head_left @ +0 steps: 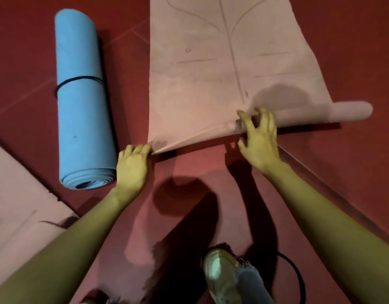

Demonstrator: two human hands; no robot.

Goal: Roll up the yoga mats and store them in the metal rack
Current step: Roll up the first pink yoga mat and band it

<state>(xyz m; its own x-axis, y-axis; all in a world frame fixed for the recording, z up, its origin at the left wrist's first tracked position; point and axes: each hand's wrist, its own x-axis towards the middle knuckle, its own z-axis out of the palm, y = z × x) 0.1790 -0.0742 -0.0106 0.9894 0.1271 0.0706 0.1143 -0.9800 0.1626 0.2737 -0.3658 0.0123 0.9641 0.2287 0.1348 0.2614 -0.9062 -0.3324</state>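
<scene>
head view: the blue mat (83, 102) lay rolled and banded, while the pink mat (211, 62) was barely started and nothing was stored yet. the left hand (133, 165) gripped its near corner with curled fingers. the right hand (259, 139) pressed wide-spread fingers on the roll, with flat mat beyond the fingertips.

Both forearms are bare down to the left hand (132, 165) and the right hand (260, 139). One foot shows, in a pale, scuffed sneaker (222, 275) with laces, under a blue-grey denim trouser leg (252, 284) whose hem is frayed
</scene>
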